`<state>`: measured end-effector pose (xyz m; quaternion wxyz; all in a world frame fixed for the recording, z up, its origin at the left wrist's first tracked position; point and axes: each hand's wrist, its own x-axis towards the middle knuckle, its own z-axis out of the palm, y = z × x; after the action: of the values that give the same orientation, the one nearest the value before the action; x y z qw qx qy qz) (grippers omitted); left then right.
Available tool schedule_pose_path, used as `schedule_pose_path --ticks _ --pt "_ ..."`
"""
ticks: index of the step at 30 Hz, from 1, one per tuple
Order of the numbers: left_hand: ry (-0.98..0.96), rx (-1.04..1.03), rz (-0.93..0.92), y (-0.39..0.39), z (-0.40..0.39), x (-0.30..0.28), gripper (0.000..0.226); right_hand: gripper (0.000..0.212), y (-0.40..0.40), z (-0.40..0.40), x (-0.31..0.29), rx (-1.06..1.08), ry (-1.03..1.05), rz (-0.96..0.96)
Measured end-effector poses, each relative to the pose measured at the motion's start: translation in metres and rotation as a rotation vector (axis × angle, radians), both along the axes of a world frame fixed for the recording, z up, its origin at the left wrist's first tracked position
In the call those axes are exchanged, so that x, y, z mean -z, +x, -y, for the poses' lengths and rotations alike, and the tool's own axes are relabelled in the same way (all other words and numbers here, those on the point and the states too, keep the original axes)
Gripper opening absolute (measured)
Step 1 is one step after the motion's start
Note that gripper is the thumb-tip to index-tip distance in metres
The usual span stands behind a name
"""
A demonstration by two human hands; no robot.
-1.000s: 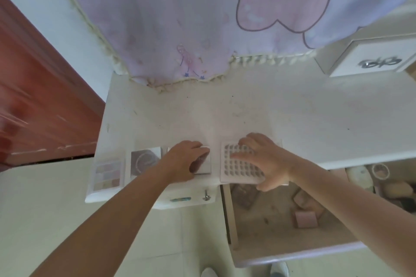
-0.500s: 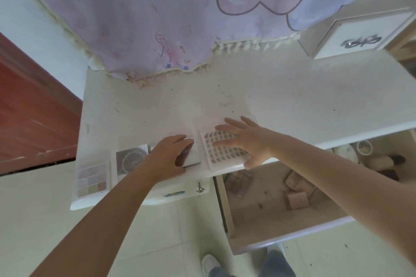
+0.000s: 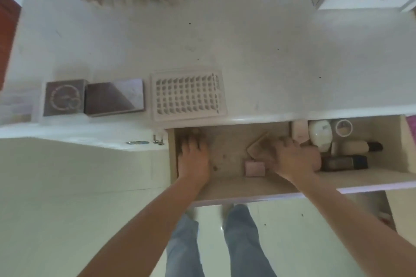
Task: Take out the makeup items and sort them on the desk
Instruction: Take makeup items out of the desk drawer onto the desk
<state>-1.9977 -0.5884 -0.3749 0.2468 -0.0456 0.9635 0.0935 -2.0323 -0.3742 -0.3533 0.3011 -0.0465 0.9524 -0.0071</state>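
White desk [image 3: 247,56] carries three palettes along your front edge; no writing reads clearly. Inside the open drawer [image 3: 225,186], your left hand [image 3: 193,159] lies blurred, grip unclear; your right hand [image 3: 292,159] grips a tan flat case [image 3: 258,145].

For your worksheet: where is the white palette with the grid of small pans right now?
The grid palette lies flat on the desk near its front edge, just right of the dark mirrored palette, behind the open drawer's left end.

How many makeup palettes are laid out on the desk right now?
3 clearly: the brown case with a circle emblem, the mirrored dark case right of it, and the grid palette nearest the open drawer. A blurred one may sit at the far left edge.
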Motion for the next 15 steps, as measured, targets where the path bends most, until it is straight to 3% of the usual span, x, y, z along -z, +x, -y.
schedule_pose_path --ticks 3,7,11,15 --pt "-0.182 -0.146 -0.041 -0.017 -0.02 0.017 0.065 0.064 -0.006 0.003 0.028 0.162 -0.028 -0.035" --pt "-0.18 -0.187 0.022 -0.023 -0.029 0.035 0.05 0.075 -0.006 0.017 0.049 0.201 -0.024 -0.135" --pt "-0.209 -0.058 0.037 -0.015 -0.032 0.03 0.06 0.086 -0.006 0.019 0.057 0.194 -0.035 -0.139" --pt "-0.092 0.109 -0.043 -0.002 -0.034 0.01 0.06 0.086 -0.015 0.0 0.042 0.056 -0.118 -0.147"
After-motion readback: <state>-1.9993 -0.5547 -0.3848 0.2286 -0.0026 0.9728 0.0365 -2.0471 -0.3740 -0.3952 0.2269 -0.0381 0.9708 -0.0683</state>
